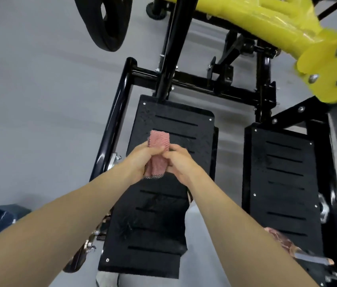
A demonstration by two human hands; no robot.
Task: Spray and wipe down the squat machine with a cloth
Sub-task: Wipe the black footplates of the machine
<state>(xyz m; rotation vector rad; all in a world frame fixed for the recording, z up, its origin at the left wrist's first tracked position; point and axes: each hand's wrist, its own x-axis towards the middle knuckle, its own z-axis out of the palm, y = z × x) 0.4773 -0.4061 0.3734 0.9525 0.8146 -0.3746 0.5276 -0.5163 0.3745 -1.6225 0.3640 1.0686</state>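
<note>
Over the gray floor [29, 121], the left hand [142, 160] and right hand [179, 162] both grip a folded pink cloth [159, 150], held above the squat machine's left foot plate [163, 214]. The right foot plate [283, 183] lies beside it, under the yellow arm [266, 23].

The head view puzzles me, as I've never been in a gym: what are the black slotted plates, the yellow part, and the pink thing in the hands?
The camera sits on the person's head and looks down along both bare arms. The left hand and right hand together grip a folded pink cloth. Below are two black slotted footplates, left and right, where feet stand on a squat machine. The yellow frame is its moving arm, and a black weight plate hangs at top left. The floor is grey.
</note>
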